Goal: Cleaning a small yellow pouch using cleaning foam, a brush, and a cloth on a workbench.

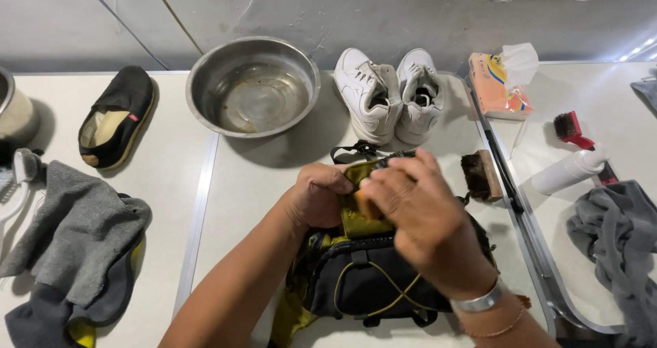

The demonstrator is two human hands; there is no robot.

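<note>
Mid-scrub on the black-and-yellow bag on the counter: left hand clenches its yellow flap, right hand presses what looks like a sponge there, wooden brush waiting just right.

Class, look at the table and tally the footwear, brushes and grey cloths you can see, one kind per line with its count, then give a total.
White sneakers: 2
Black slip-on shoe: 1
Brushes: 2, a wooden one and a red-handled one
Grey cloths: 2
Total: 7
</note>
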